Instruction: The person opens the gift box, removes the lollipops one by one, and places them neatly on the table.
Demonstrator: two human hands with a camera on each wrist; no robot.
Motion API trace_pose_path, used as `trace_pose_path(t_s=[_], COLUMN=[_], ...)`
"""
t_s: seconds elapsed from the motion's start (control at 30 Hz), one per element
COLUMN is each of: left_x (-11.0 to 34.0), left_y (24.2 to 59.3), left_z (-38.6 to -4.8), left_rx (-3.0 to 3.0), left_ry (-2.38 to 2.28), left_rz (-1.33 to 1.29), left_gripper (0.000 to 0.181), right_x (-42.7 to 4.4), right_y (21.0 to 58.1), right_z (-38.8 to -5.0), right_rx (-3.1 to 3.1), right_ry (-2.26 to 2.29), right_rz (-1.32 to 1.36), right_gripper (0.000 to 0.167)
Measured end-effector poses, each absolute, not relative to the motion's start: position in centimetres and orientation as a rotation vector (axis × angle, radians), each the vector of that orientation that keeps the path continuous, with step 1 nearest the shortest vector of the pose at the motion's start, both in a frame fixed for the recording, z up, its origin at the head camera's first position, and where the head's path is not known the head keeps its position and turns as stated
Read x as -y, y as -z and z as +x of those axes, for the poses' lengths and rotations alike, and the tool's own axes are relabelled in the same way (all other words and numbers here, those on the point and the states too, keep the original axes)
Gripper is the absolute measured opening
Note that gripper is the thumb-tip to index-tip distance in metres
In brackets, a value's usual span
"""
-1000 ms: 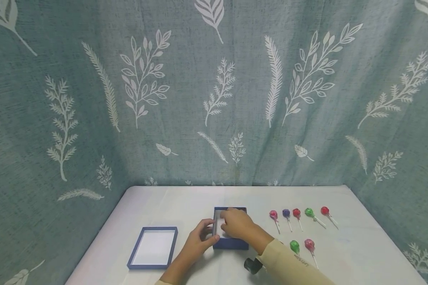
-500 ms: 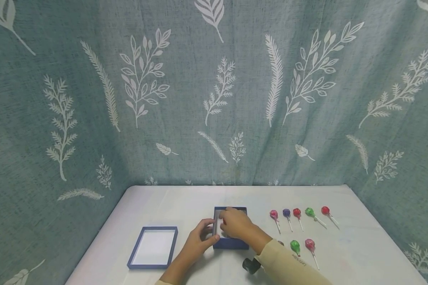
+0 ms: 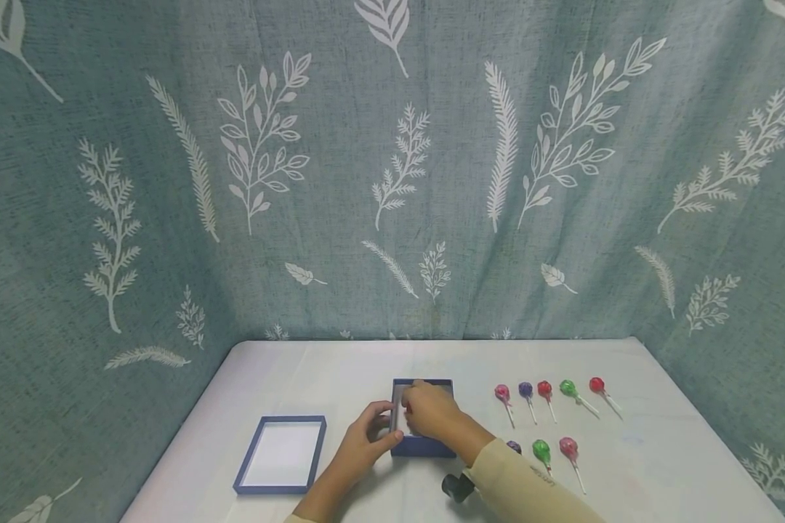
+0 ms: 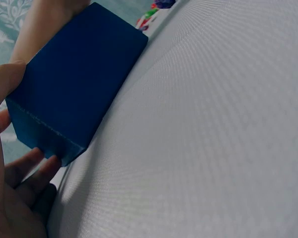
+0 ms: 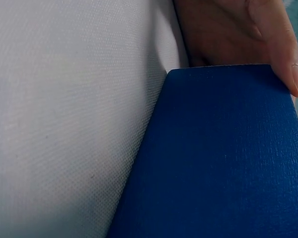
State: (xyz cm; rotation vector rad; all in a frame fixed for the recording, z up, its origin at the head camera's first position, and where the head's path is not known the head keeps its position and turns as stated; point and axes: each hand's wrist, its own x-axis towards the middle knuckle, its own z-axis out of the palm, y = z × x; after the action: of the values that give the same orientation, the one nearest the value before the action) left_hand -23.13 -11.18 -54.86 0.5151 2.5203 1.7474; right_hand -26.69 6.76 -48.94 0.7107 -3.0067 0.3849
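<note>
A small blue box [image 3: 422, 447] with a pale inside stands on the white table, its top uncovered. My left hand [image 3: 365, 442] holds it at the left, thumb at the front corner and fingers along the side wall. In the left wrist view, those fingertips [image 4: 50, 161] press the blue wall. Bent over the box, my right hand [image 3: 434, 412] reaches in with curled fingers. What the fingers hold, if anything, is hidden by the hand and, in the right wrist view, by the box wall [image 5: 223, 148].
Left of the box lies a blue-rimmed lid [image 3: 280, 454], white inside up. Several wrapped lollipops lie at the right, including a red one [image 3: 597, 385], a green one [image 3: 541, 452] and a purple one [image 3: 513, 446] partly behind my sleeve. A black object [image 3: 458, 487] sits beside the right sleeve.
My right hand works inside the box with only slight finger movement. The right forearm has shifted slightly left, uncovering more of the near purple lollipop. Left hand and box stay put.
</note>
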Motion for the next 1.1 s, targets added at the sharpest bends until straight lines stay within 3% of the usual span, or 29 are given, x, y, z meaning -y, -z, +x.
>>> trace_pose_path(t_s=[0.43, 0.73, 1.1], left_x=[11.1, 11.0, 10.7], left_y=[55.1, 54.8, 53.5], left_z=[-23.2, -23.1, -22.3], left_rx=[-2.540, -2.547, -2.540], left_ry=[-1.728, -1.731, -1.746], left_rz=[0.486, 0.520, 0.490], left_gripper=[0.047, 0.049, 0.049], right_x=[-6.9, -7.8, -9.5], right_y=[49.1, 47.8, 47.7], right_z=[-26.8, -26.6, -26.1], right_rx=[3.005, 2.962, 2.808], right_ry=[-0.346, -0.435, -0.738], right_rz=[0.784, 0.798, 0.760], right_gripper=[0.017, 0.040, 0.038])
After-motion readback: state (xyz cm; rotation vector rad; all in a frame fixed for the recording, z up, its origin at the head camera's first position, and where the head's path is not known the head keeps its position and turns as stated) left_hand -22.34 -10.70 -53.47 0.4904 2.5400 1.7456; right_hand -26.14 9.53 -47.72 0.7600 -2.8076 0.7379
